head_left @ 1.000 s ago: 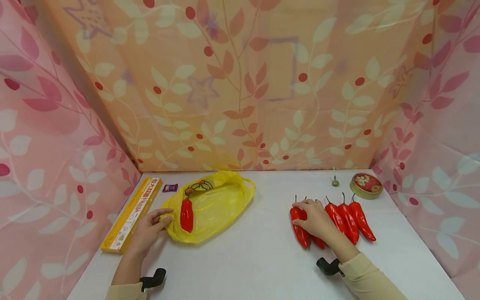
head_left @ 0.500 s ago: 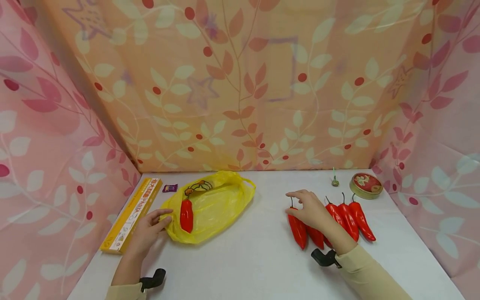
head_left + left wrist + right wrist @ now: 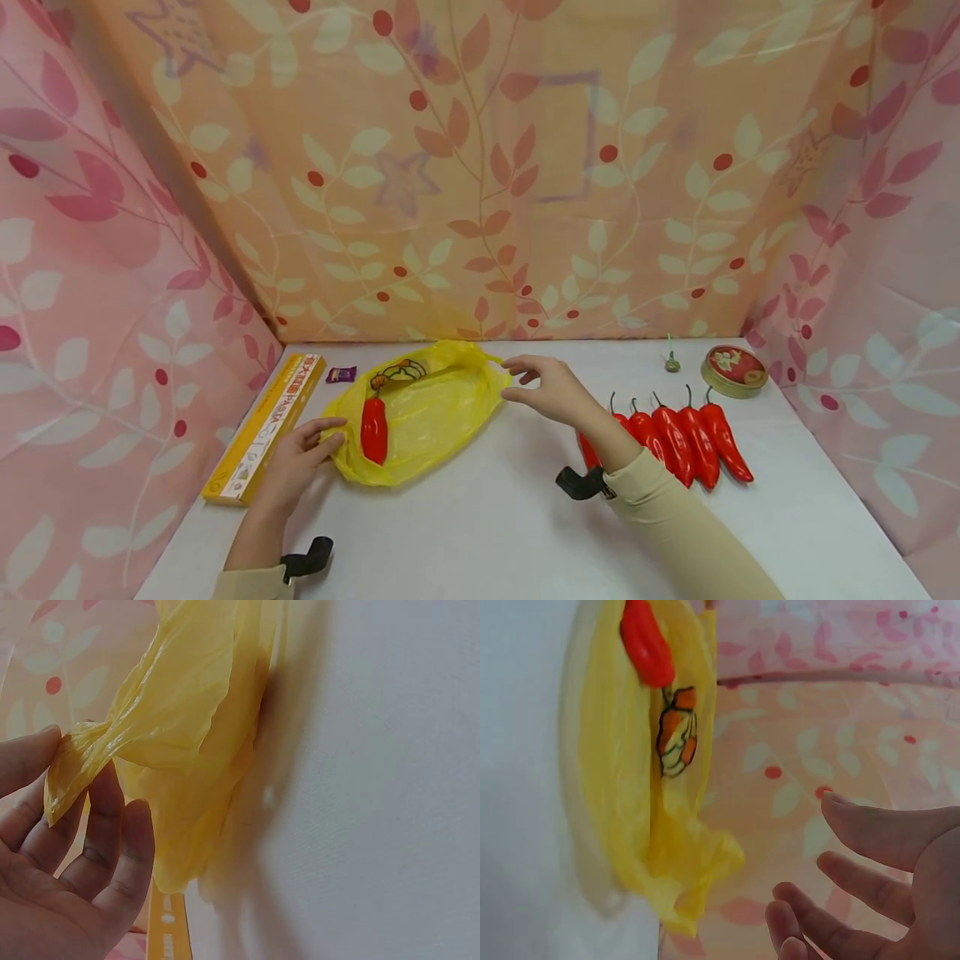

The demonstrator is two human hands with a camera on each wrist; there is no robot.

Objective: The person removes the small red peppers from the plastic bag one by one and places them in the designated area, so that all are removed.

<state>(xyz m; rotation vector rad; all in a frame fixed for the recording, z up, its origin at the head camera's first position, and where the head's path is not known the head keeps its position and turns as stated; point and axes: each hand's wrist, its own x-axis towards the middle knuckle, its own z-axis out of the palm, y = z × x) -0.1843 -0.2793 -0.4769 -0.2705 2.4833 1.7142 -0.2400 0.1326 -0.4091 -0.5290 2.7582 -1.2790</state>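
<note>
A yellow plastic bag (image 3: 438, 421) lies spread on the white table, with one red chili pepper (image 3: 374, 432) on it and a printed cartoon figure beside the stem. At its left edge my left hand (image 3: 294, 462) pinches the film; the left wrist view shows a gathered corner of the bag (image 3: 172, 697) between thumb and fingers. My right hand (image 3: 553, 393) is at the bag's right end in the head view, fingers parted and holding nothing. Under and beyond the right forearm lies a row of several red chili peppers (image 3: 697, 446), the leftmost partly hidden by the wrist.
A yellow pasta box (image 3: 262, 433) lies at the left, near a small purple packet (image 3: 341, 375). At the back right are a round red-lidded tin (image 3: 735, 371) and a small green-stemmed object (image 3: 672, 363). Floral cloth walls (image 3: 480, 250) enclose the back and sides.
My right hand has left the chili peppers and moved left to the bag's right end. The leftmost pepper was shifted slightly left earlier. My left hand has stayed on the bag.
</note>
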